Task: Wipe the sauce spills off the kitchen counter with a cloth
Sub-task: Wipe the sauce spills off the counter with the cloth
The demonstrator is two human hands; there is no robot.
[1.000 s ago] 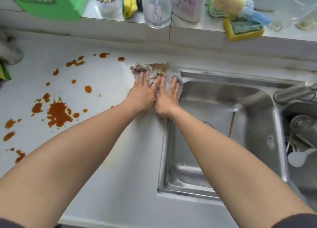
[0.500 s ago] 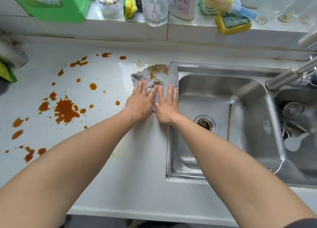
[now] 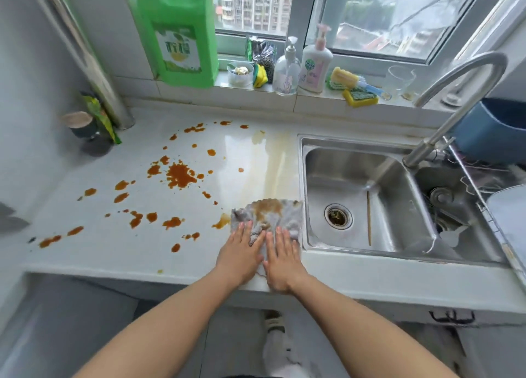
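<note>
A grey cloth [image 3: 270,214] stained with brown sauce lies flat on the white counter [image 3: 113,252], close to its front edge and right beside the sink. My left hand [image 3: 242,255] and my right hand [image 3: 281,261] press side by side on the cloth's near half, palms down, fingers spread. Orange-brown sauce spills [image 3: 179,175] cover the counter to the left, with one blob [image 3: 223,221] touching the cloth's left edge. A pale wet streak [image 3: 277,164] runs from the cloth back to the wall.
A steel sink [image 3: 367,198] with a tap [image 3: 455,93] lies right of the cloth. The window sill holds a green jug [image 3: 179,36], soap bottles [image 3: 313,64] and sponges [image 3: 358,96]. A dark jar [image 3: 85,130] stands at the counter's back left.
Both hands have dragged the cloth from the back of the counter toward the front edge, leaving a wet smear behind. The camera view has pulled back and up.
</note>
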